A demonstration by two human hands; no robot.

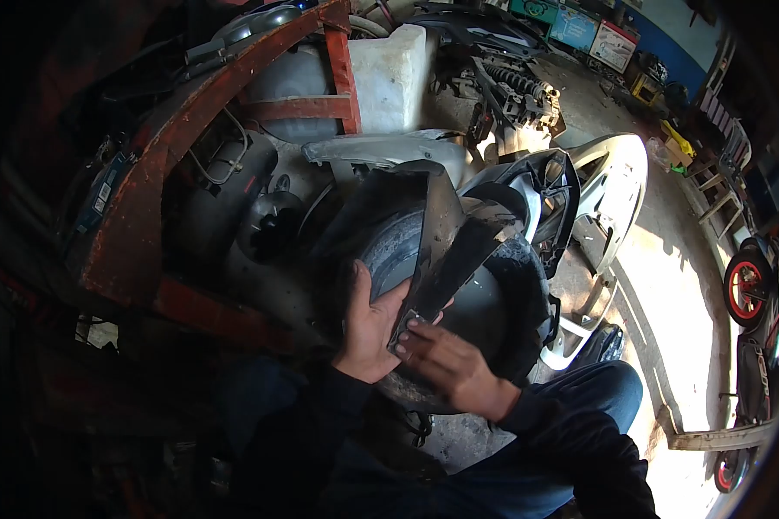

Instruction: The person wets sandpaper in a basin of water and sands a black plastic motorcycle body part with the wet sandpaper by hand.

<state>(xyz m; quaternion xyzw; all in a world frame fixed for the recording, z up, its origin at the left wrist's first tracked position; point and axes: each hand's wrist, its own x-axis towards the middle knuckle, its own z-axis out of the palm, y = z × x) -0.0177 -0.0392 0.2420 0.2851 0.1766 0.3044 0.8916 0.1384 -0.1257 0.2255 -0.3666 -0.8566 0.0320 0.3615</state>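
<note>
A long black plastic panel (pixel 446 251), dusty and scuffed along its bent upper part, is held at a slant over a black tub (pixel 535 298). My left hand (pixel 370 327) grips the panel's narrow lower end from the left, thumb up and fingers behind it. My right hand (pixel 459 368) is closed at that same end, its fingertips pressed on the panel's face. Something small and greyish shows at those fingertips, too little to name. Inside the tub is a grey, smooth surface that looks like water, partly hidden by the panel and hands.
A red wooden frame (pixel 138 208) stands at the left, with a dark cylindrical tank (pixel 221 186) behind it. Pale body panels (pixel 619 195) lean beyond the tub. A shock absorber (pixel 515 80) lies farther back. At the right are a red-rimmed wheel (pixel 746 290) and a wooden beam (pixel 723 437).
</note>
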